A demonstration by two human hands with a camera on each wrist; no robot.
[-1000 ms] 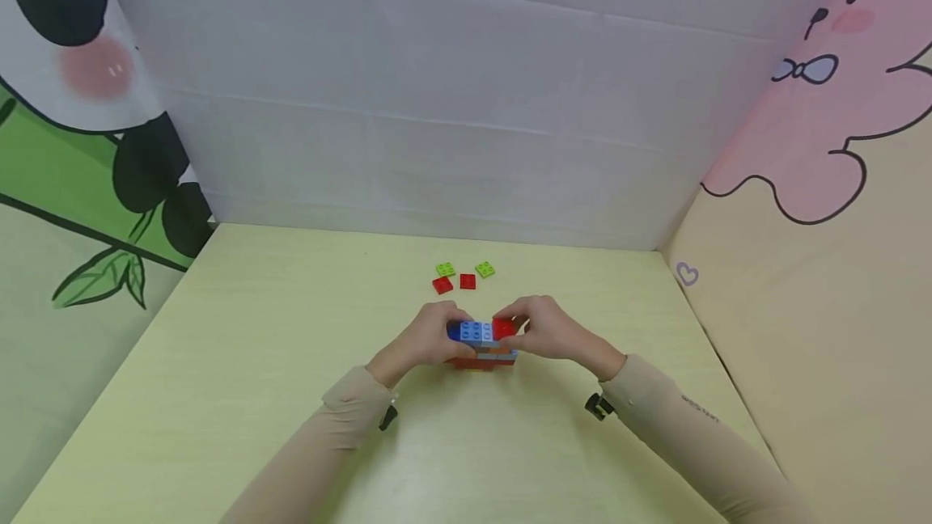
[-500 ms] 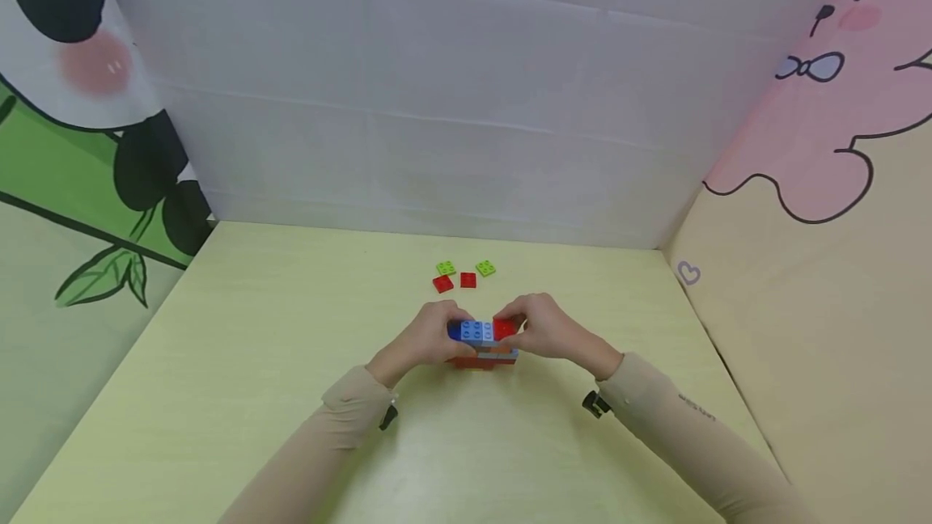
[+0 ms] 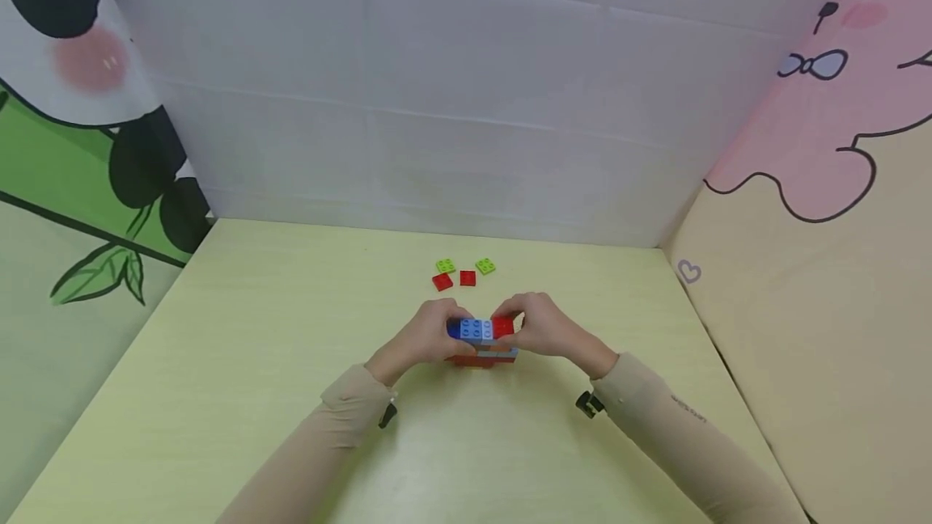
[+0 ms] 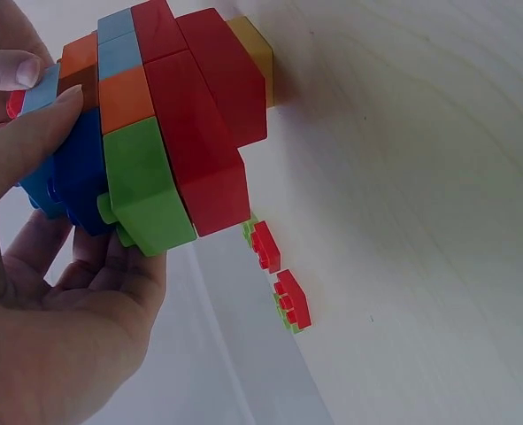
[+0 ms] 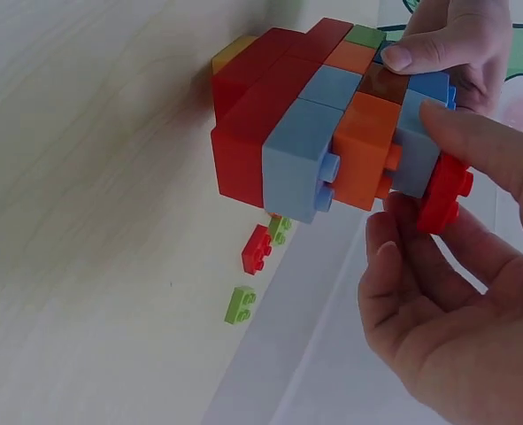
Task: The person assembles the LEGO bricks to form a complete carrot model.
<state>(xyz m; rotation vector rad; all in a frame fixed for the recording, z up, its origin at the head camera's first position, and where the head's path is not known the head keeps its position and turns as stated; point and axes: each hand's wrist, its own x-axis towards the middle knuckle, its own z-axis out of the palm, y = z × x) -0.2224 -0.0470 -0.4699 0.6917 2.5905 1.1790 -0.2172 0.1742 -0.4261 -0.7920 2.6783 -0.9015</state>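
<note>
A stepped build of toy building bricks (image 4: pixel 168 115) stands on the table, yellow and red at the bottom, with blue, orange, brown and green bricks higher up. My left hand (image 3: pixel 428 334) grips its left end, the thumb on the near side and the fingers behind. At the upper right end, a small red brick (image 5: pixel 442 195) sits against a light blue brick (image 5: pixel 414 146). My right hand (image 3: pixel 544 328) pinches the red brick between thumb and fingers. Whether it is fully pressed on cannot be told.
Behind the build lie two red bricks (image 3: pixel 468 278) and two lime green bricks (image 3: pixel 485 265), loose on the pale table (image 3: pixel 291 395). A white cloth wall (image 3: pixel 451 103) closes off the back. Side walls with cartoon prints rise at left and right.
My right wrist and forearm have shifted slightly to the left. Both hands stay on the bricks, and the build has hardly moved.
</note>
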